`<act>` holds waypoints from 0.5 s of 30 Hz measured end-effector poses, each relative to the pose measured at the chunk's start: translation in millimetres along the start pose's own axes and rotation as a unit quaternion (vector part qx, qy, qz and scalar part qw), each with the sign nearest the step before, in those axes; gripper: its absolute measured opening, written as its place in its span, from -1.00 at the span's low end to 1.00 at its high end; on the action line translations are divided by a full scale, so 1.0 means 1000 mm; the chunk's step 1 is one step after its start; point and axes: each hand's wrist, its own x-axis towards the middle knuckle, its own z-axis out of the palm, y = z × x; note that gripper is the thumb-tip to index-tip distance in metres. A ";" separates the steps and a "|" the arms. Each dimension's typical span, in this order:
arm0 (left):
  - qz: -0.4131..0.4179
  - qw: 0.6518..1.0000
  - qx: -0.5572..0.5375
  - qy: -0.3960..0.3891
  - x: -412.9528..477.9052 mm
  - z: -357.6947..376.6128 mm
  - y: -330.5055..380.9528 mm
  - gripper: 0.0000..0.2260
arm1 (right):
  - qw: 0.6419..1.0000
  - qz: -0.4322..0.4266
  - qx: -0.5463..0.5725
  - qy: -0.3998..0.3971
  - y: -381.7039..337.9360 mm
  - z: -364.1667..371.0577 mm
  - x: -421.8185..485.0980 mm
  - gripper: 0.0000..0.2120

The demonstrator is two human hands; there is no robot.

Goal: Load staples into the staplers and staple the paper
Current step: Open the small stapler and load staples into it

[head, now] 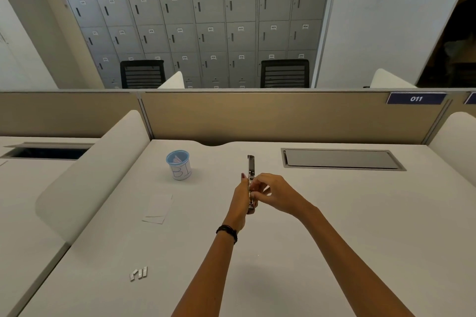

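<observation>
Staple strips (138,273) lie loose on the white table (309,252), nearest on the left. Farther in, white paper (157,208) rests flat. Past it, over the table's middle, the left hand (240,201) curls round the lower part of a metal stapler (251,166) that points away. The right hand (277,193) pinches the stapler's middle with bent fingertips. A blue-rimmed cup (178,165) stands behind the paper, and a grey cable hatch (342,159) sits far right.
</observation>
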 end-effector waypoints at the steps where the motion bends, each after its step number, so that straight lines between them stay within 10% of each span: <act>1: 0.001 1.000 0.003 0.002 0.001 -0.001 -0.001 -0.53 | 1.000 0.007 0.008 -0.011 -0.002 -0.001 0.000 -0.84; 15: 0.022 0.999 0.030 -0.002 0.003 -0.001 0.001 -0.63 | 0.997 0.044 0.028 -0.050 -0.008 -0.012 0.002 -0.75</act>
